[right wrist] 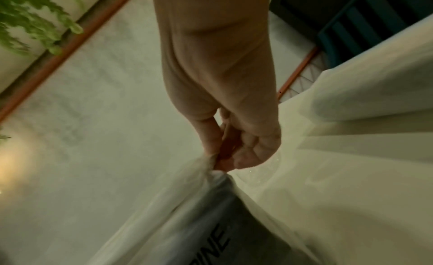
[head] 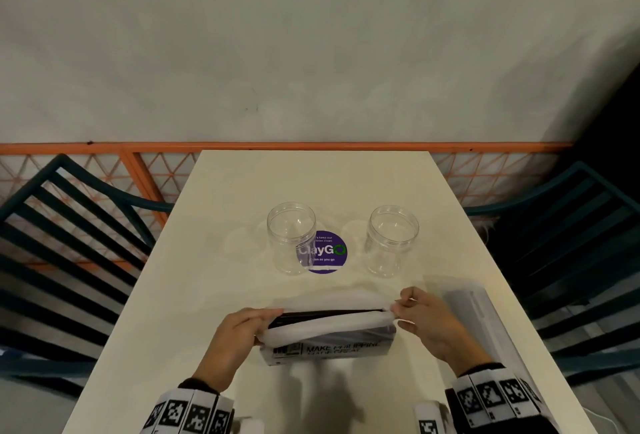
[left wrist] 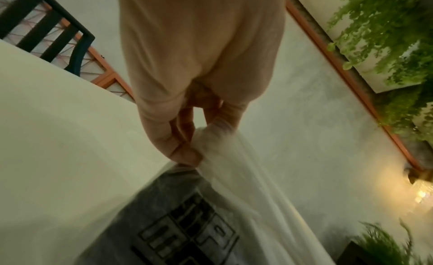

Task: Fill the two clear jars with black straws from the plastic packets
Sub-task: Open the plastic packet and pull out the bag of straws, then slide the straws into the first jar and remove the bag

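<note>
A plastic packet (head: 329,340) of black straws (head: 322,315) lies across the near middle of the white table (head: 225,191), its printed face towards me. My left hand (head: 242,333) pinches the packet's left top corner (left wrist: 211,139). My right hand (head: 426,316) pinches its right top corner (right wrist: 211,167). Between the two hands the packet's mouth gapes and a dark row of straws shows. Two clear jars stand upright and without lids beyond the packet: the left jar (head: 291,238) and the right jar (head: 391,241). Both jars hold nothing.
A second plastic packet (head: 474,309) lies at the table's right edge beside my right hand. A round purple sticker (head: 329,253) sits on the table between the jars. Dark slatted chairs (head: 69,243) flank the table. An orange lattice rail (head: 277,147) and a wall stand behind.
</note>
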A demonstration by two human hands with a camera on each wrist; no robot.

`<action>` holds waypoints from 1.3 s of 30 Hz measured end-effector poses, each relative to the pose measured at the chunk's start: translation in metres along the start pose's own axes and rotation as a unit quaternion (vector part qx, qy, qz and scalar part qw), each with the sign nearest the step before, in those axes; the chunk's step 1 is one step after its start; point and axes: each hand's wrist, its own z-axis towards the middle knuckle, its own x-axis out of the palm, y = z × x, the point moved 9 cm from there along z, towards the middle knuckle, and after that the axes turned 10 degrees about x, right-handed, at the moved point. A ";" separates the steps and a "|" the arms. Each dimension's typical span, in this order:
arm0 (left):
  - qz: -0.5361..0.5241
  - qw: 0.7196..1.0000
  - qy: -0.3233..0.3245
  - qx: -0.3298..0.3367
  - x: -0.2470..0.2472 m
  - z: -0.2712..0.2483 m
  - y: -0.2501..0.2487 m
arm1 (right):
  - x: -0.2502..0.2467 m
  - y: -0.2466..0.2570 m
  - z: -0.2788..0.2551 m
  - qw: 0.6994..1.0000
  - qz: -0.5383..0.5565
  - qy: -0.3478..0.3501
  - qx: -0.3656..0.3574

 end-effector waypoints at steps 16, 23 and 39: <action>0.176 0.954 0.051 0.236 0.018 -0.017 -0.092 | 0.159 0.068 -0.073 0.784 -0.485 0.077 -0.380; 0.217 0.918 0.082 0.321 0.035 -0.033 -0.114 | 0.159 0.078 -0.076 0.762 -0.519 0.109 -0.371; 0.109 0.980 0.091 0.142 -0.008 -0.019 -0.080 | 0.089 0.072 -0.054 0.931 -0.205 0.130 -0.272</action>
